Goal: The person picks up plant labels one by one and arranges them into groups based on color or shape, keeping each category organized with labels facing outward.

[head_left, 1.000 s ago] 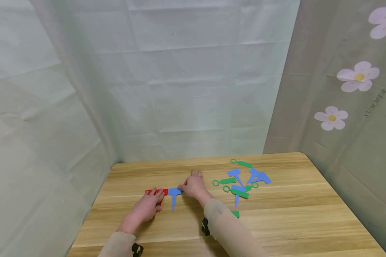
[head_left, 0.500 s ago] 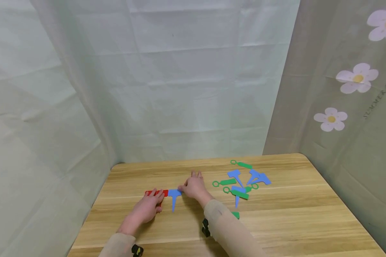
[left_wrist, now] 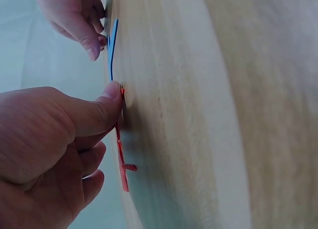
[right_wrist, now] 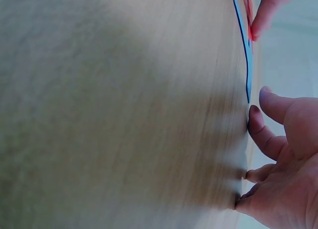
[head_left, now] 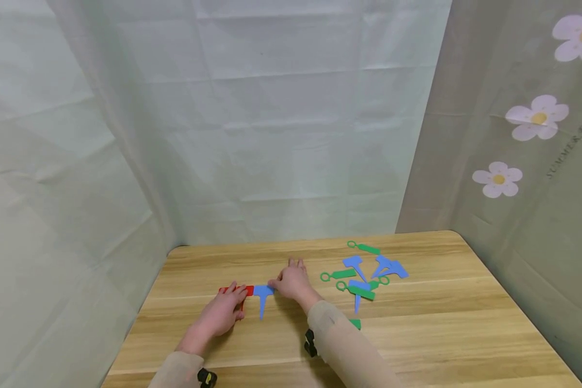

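Observation:
Flat on the wooden table, red T-shaped plant labels [head_left: 249, 290] lie in a row, with a blue T-shaped plant label [head_left: 262, 291] at their right end, its spike toward me. My left hand [head_left: 219, 314] rests over the red labels and covers part of them. In the left wrist view its thumb presses where red and blue meet, and a red label [left_wrist: 122, 164] shows past the fingers. My right hand [head_left: 293, 281] has its thumb at the blue label's right end, the other fingertips on the table. Seen from the right wrist, the blue label [right_wrist: 247, 65] lies just beyond that thumb.
To the right lie several loose blue T-shaped labels [head_left: 397, 268] and green ring-ended tags [head_left: 344, 274], some overlapping. Another green tag [head_left: 355, 323] is partly hidden by my right sleeve [head_left: 337, 334]. Pale curtains [head_left: 296, 134] stand behind the table [head_left: 441, 334] and at its sides.

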Tool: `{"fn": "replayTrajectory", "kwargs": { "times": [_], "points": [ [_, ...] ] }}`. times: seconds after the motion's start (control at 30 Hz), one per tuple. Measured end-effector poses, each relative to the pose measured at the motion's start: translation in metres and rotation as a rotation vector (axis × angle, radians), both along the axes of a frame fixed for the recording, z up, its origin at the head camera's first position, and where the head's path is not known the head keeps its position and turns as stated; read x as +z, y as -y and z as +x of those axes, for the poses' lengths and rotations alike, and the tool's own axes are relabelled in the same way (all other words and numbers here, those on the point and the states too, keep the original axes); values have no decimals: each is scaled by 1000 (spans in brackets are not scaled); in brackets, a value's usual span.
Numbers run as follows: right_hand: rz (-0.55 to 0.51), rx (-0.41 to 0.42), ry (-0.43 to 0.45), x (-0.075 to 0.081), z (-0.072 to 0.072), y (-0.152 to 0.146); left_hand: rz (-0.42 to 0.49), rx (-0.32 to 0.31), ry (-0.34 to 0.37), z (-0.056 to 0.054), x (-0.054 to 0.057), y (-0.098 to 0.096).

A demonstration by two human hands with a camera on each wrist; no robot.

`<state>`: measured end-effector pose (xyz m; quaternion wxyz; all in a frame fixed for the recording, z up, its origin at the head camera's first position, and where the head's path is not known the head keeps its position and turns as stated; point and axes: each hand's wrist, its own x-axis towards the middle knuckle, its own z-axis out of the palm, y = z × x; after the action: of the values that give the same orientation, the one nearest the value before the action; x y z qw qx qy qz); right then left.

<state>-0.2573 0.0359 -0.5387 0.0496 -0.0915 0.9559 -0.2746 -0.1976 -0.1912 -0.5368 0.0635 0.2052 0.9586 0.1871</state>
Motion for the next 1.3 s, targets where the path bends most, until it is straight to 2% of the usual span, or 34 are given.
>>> {"fn": "replayTrajectory", "kwargs": {
  "times": [0.23,0.57,0.73,0.83,0.93,1.1,1.3],
  "points": [
    [14,3,-3,-2,0,0,15,-8,-5,3,1,1],
    [-11,4,-6,0,-4,-4,14,-17,-20,0,6,-3],
    [-66,20,-13,0,-3,-8,62,-69,-41,6,9,-16],
    [-142,35,-17,1,-1,-13,35,-116,-59,11,7,-25],
    [-206,50,-22,2,2,-22,-35,-140,-79,15,2,-33],
    [-258,71,-33,11,6,-41,-94,-126,-78,17,-5,-40],
    [-288,52,-13,25,14,-63,-111,-112,-56,18,-4,-45]
  ]
}}
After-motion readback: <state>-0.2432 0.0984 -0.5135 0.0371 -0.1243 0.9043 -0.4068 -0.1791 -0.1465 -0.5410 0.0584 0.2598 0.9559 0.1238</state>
